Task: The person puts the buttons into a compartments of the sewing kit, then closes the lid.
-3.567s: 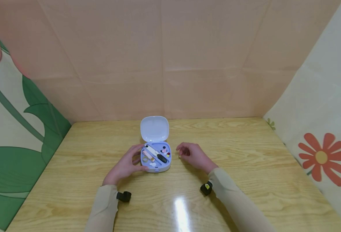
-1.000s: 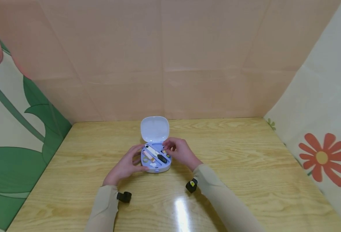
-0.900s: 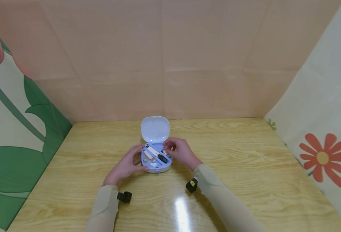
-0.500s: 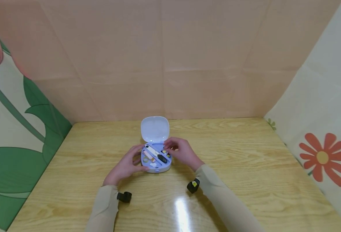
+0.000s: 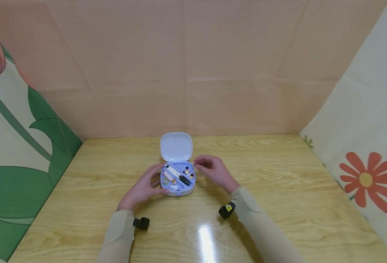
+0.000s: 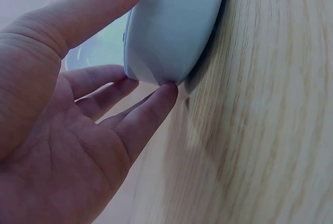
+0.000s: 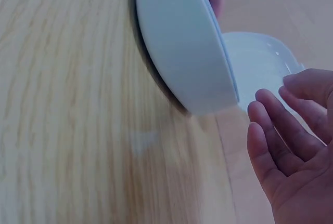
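A lidded blue-and-white box [image 5: 178, 193] stands on the table with its lid [image 5: 176, 147] raised. The left hand [image 5: 143, 188] holds its left side, thumb at the front, fingertips against the wall in the left wrist view. Inside, a white-and-black tool [image 5: 177, 174] lies diagonally between a pink strip [image 5: 169, 177] with a small ring [image 5: 165, 181], and several tiny button-like pieces [image 5: 191, 176]. Just right of the box, the right hand [image 5: 217, 172] pinches thumb to forefinger in the air. A tiny pale piece seems to show at the tips; its kind is unclear. Its other fingers curve loosely.
The wood-grain table [image 5: 279, 190] extends around the box. A peach-coloured backdrop [image 5: 186, 73] rises behind the far edge, with flower-printed sheets [image 5: 364, 179] on both sides. Each wrist bears a small black camera [image 5: 227, 210].
The right hand went over the box's right compartment, then drew back right, clear of the rim. A pink piece seen there earlier no longer shows. Left hand and box stay put.
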`<state>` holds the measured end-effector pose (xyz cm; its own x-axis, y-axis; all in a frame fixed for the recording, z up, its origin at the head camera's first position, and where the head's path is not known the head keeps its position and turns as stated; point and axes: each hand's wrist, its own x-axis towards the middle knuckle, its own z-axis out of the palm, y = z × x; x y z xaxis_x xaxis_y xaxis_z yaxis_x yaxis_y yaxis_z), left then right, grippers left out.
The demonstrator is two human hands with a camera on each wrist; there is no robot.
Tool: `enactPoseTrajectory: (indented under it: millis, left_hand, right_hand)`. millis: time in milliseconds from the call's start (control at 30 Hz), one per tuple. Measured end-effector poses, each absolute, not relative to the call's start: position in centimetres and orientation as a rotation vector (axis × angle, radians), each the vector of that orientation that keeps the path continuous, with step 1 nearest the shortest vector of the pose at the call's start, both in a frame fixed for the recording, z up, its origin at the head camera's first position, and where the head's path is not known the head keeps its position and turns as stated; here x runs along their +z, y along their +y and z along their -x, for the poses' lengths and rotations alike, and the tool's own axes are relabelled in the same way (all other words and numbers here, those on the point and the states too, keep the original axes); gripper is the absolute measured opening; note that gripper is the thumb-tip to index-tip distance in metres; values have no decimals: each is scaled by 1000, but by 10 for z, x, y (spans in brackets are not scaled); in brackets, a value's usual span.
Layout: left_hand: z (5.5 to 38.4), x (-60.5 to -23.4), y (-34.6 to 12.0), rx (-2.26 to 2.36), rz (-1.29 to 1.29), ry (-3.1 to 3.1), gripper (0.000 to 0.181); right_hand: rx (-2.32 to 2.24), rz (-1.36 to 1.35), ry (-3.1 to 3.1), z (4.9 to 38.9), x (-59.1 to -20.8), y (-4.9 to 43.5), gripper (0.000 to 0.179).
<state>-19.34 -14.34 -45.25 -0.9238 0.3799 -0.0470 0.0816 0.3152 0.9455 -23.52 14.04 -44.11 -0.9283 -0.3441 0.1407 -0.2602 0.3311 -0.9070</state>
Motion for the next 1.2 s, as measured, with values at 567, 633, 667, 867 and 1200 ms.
enactPoseTrajectory:
  millis: [567, 633, 667, 867, 1200]
  left_hand:
    - [194, -455, -145, 1669, -426, 2300, 88]
    - [194, -455, -145, 1669, -433, 2306, 87]
    - [194, -455, -145, 1667, -431, 2310, 87]
    - [193, -455, -145, 1680, -439, 2296, 87]
    - [193, -455, -146, 1717, -492, 2274, 86]
  right_hand:
    - [-1974, 470, 2173, 254, -431, 155, 45]
    - [-1975, 465, 2165, 257, -430, 153, 48]
    - [-1976, 464, 2160, 258, -430, 152, 50]
    - [-1991, 406, 2124, 269, -426, 144, 54]
    - [-1972, 402, 2021, 279, -425, 138, 62]
